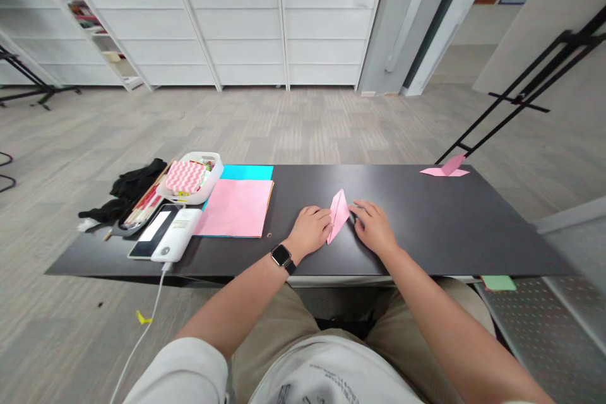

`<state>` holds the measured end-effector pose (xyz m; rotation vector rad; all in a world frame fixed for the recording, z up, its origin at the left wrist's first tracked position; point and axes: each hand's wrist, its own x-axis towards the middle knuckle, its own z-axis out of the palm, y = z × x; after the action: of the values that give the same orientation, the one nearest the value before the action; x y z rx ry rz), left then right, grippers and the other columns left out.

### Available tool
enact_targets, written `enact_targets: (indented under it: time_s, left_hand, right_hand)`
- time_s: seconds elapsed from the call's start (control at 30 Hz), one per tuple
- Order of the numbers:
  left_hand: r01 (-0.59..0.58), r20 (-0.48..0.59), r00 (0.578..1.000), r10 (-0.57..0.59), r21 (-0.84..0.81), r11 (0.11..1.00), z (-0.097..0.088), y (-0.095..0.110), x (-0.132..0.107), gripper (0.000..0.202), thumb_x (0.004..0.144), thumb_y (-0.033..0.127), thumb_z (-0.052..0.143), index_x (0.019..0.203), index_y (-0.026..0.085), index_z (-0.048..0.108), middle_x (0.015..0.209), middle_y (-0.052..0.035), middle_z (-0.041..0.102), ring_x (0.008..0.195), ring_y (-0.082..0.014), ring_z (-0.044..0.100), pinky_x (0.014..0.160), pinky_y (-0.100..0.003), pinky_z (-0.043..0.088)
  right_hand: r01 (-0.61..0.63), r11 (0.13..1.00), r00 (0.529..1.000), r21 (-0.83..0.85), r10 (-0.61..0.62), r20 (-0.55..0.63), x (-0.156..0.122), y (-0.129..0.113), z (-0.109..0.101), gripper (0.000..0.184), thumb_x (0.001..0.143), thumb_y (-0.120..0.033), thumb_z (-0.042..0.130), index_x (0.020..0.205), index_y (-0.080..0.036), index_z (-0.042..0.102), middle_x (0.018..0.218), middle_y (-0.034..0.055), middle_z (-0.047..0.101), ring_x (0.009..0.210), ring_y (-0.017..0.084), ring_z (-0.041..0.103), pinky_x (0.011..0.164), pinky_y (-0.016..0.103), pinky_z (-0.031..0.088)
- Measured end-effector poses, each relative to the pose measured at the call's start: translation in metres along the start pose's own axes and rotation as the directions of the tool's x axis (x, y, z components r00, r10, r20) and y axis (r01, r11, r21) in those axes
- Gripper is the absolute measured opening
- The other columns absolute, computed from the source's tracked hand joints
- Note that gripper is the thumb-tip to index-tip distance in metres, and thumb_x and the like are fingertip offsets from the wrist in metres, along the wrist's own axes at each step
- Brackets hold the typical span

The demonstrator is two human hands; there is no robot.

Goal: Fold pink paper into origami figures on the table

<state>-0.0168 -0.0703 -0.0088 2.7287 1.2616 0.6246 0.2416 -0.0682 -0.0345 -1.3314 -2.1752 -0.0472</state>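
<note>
A sheet of pink paper folded into a narrow pointed diamond (338, 216) lies on the dark table in front of me, with a crease along its length. My left hand (310, 229), with a watch on its wrist, has its fingers together on the paper's left edge. From the other side, my right hand (374, 225) reaches the right edge with its fingertips, fingers apart and thumb lower down. Farther off, at the table's back right, sits a finished-looking pink origami bird (447, 168) with its wings spread.
Left on the dark table (416, 227) lies a stack of pink paper (237, 205) over blue sheets. Beside it are a white basket (215, 173), a white power bank (176, 237) with a cable, a tablet-like device (150, 238), a pencil tray (144, 205) and black cloth (137, 180).
</note>
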Motion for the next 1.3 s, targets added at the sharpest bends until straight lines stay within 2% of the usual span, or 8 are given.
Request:
enact_targets:
  time_s: [0.17,0.4,0.53,0.63,0.7,0.9,1.03,1.3]
  left_hand:
    - [0.000,-0.018,1.000,-0.002,-0.095,0.995,-0.001,0.001,-0.002,0.028,0.105,0.045,0.065,0.116,0.022,0.077,0.136,-0.0073,0.076,0.123,-0.0274,0.064,0.115,-0.050,0.044]
    - [-0.019,0.031,0.999,0.022,-0.114,0.993,-0.001,0.003,-0.003,0.058,0.098,0.061,0.069,0.144,0.025,0.068,0.148,-0.0080,0.070,0.139,-0.0301,0.058,0.131,-0.057,0.029]
    - [0.014,0.033,0.999,-0.012,-0.083,0.996,0.000,0.005,-0.003,0.055,0.101,0.061,0.064,0.145,0.028,0.069,0.152,-0.0078,0.067,0.146,-0.0323,0.054,0.132,-0.062,0.025]
    - [0.031,0.009,0.999,-0.031,-0.063,0.998,0.001,0.006,-0.002,0.052,0.100,0.061,0.066,0.139,0.028,0.073,0.153,-0.0083,0.066,0.146,-0.0333,0.053,0.132,-0.063,0.024]
    - [0.026,-0.005,1.000,-0.027,-0.055,0.998,0.001,0.006,-0.001,0.049,0.101,0.060,0.066,0.136,0.027,0.074,0.151,-0.0084,0.068,0.142,-0.0324,0.055,0.132,-0.061,0.026]
    - [-0.024,-0.014,1.000,0.024,-0.039,0.999,-0.001,0.006,0.000,0.041,0.106,0.051,0.061,0.133,0.025,0.076,0.138,-0.0091,0.072,0.128,-0.0301,0.059,0.121,-0.054,0.040]
    - [-0.024,-0.003,1.000,0.024,-0.050,0.998,0.001,0.005,0.001,0.036,0.108,0.044,0.057,0.130,0.024,0.077,0.128,-0.0104,0.075,0.121,-0.0286,0.062,0.110,-0.050,0.046]
    - [-0.016,-0.006,1.000,0.015,-0.068,0.998,0.005,0.003,0.001,0.031,0.110,0.039,0.054,0.120,0.026,0.081,0.121,-0.0070,0.077,0.114,-0.0253,0.064,0.104,-0.047,0.047]
  right_hand:
    - [0.006,1.000,1.000,0.015,-0.005,-0.024,-0.002,0.002,0.002,0.035,0.100,-0.021,0.060,0.130,-0.030,0.075,0.139,0.0097,0.071,0.131,0.035,0.063,0.113,0.060,0.053]
    - [0.049,0.997,0.999,0.060,-0.048,-0.018,-0.002,-0.001,-0.004,0.017,0.104,-0.031,0.066,0.110,-0.031,0.081,0.127,0.0075,0.077,0.124,0.033,0.066,0.107,0.056,0.054]
    - [0.132,0.983,0.991,0.129,-0.135,0.008,0.001,-0.009,-0.006,0.015,0.103,-0.030,0.068,0.107,-0.032,0.083,0.120,0.0067,0.079,0.120,0.029,0.067,0.107,0.052,0.051]
    - [0.174,0.965,0.979,0.197,-0.191,0.073,0.005,-0.016,-0.006,0.015,0.104,-0.029,0.068,0.104,-0.032,0.082,0.106,0.0044,0.080,0.108,0.026,0.069,0.101,0.047,0.051]
    - [0.171,0.961,0.975,0.218,-0.197,0.101,0.007,-0.019,-0.005,0.015,0.104,-0.029,0.067,0.103,-0.031,0.082,0.104,0.0038,0.080,0.105,0.025,0.069,0.100,0.045,0.050]
    - [0.040,0.976,0.997,0.212,-0.054,0.059,0.004,-0.013,-0.004,0.013,0.103,-0.028,0.068,0.103,-0.029,0.081,0.108,0.0045,0.079,0.104,0.025,0.069,0.098,0.044,0.049]
    - [0.060,0.974,0.993,0.217,-0.081,0.088,0.003,-0.011,-0.002,0.015,0.103,-0.028,0.069,0.101,-0.031,0.083,0.106,0.0038,0.079,0.103,0.024,0.069,0.098,0.044,0.049]
    - [0.055,0.971,0.994,0.233,-0.075,0.075,0.003,-0.015,-0.005,0.012,0.101,-0.034,0.072,0.094,-0.030,0.081,0.111,0.0050,0.076,0.108,0.025,0.068,0.101,0.045,0.048]
